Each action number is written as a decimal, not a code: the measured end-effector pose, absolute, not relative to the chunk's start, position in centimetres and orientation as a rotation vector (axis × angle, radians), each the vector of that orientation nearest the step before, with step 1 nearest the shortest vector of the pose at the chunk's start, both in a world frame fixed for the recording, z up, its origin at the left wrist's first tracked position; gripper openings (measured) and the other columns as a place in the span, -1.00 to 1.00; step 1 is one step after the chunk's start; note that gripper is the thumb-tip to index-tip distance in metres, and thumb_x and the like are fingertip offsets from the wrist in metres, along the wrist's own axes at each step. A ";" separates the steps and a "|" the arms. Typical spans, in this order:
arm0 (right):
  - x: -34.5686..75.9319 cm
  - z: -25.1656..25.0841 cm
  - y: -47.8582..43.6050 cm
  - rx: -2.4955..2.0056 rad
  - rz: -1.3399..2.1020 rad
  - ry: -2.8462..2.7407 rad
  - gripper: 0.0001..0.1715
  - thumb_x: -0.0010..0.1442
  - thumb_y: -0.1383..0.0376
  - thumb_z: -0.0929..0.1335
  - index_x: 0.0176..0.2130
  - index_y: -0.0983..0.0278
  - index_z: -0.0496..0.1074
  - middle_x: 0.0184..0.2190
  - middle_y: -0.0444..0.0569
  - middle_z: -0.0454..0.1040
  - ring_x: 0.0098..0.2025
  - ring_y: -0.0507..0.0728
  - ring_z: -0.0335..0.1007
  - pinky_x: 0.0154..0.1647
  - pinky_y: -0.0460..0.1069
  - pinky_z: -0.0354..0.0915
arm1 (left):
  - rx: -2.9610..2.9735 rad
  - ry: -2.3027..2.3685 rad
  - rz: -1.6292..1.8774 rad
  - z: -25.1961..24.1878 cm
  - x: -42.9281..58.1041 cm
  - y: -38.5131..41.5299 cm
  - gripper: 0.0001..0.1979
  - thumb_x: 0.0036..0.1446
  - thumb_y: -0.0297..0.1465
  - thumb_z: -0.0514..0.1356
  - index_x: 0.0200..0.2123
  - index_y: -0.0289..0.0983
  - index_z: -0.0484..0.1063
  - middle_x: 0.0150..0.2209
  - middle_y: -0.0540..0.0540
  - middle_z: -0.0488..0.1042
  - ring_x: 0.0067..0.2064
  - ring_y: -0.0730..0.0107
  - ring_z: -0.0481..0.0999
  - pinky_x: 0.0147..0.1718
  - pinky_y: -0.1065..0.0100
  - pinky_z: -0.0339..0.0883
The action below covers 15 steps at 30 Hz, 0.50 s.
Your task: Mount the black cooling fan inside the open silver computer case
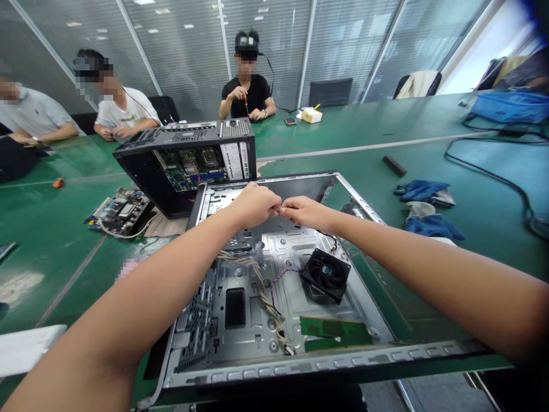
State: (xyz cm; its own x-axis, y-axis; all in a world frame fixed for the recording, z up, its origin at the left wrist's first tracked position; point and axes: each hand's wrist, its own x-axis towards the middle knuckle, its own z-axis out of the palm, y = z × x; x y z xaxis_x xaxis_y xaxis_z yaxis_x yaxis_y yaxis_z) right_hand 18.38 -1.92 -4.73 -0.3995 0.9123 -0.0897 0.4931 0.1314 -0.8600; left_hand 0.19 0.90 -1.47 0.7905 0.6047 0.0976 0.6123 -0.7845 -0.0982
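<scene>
An opened computer case (240,375) lies on its side in front of me. Above its far part my left hand (258,205) and my right hand (306,212) meet, fingers closed and fingertips together. Whatever is pinched between them is too small or hidden to name. Inside the case, a black cooling fan (328,273) with a thin twisted wire rests toward the right. Two green memory modules (334,332) lie near the front edge. A bundle of beige cables (259,280) runs across the metal floor.
A second computer tower (184,137) with its side open stands behind. Left of it is a loose motherboard (124,212). Blue gloves (429,194), a dark bar (394,166) and a black cable (493,157) lie right. Several people sit across the green table; one holds a screwdriver (246,105).
</scene>
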 end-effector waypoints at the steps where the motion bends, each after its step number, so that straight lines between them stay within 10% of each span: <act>1: 18.4 -4.8 -1.9 -1.351 1.212 -1.959 -0.84 0.12 0.28 0.26 -0.42 0.30 0.37 -0.56 -0.14 0.28 -0.54 -0.01 0.12 -0.51 -0.06 0.06 | -2.857 -0.976 -0.094 -1.5 0.2 0.9 -0.88 0.15 -0.37 0.16 -0.34 -0.19 0.51 -0.34 -0.01 0.58 -0.24 0.34 0.47 -0.18 0.26 0.08; 15: 18.6 -5.3 -1.3 -1.302 1.031 -2.126 -0.81 0.00 0.20 0.32 -0.48 0.30 0.39 -0.56 -0.15 0.32 -0.49 0.01 0.13 -0.45 -0.04 0.05 | -2.951 -0.994 -0.077 -1.9 -0.1 1.2 -0.90 0.09 -0.43 0.19 -0.41 -0.19 0.51 -0.42 0.03 0.58 -0.32 0.39 0.41 -0.16 0.22 -0.01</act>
